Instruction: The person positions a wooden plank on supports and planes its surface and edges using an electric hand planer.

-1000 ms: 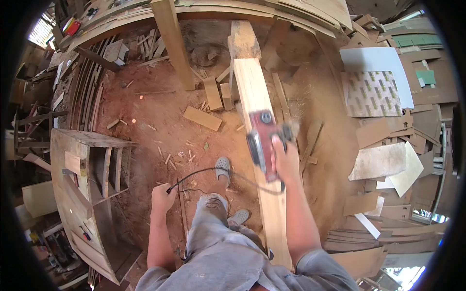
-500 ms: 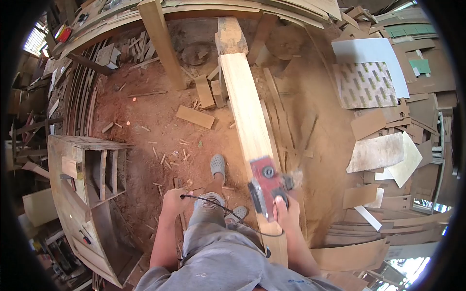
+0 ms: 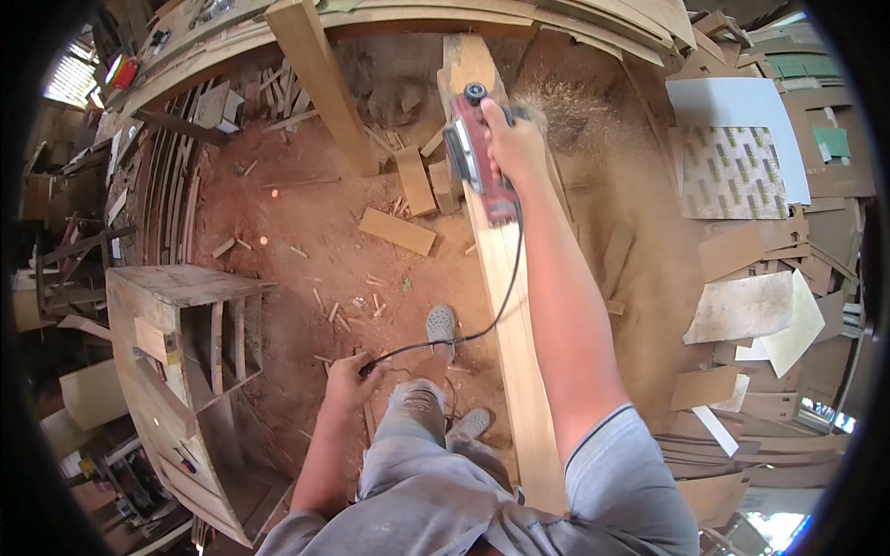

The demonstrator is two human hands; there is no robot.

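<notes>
Right hand (image 3: 512, 144) clamped on the planer (image 3: 475, 153), which sits on the beam (image 3: 530, 408) toward its far end; shavings (image 3: 564, 107) spray to the right. Left hand (image 3: 347, 383), nearer and to the left, closed on the cord (image 3: 408, 349). A cabinet (image 3: 185, 417) stands at left.

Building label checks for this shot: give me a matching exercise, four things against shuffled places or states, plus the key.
Column one
1. Power tool
2. Left hand
3. Wooden cabinet
4. Right hand

Column two
A. Stands at the picture's left side, with open compartments
B. Grips a handle, arm stretched forward
C. Dark red body, near the far end of the wooden beam
D. Holds the black cord

Pairs: 1-C, 2-D, 3-A, 4-B
</notes>
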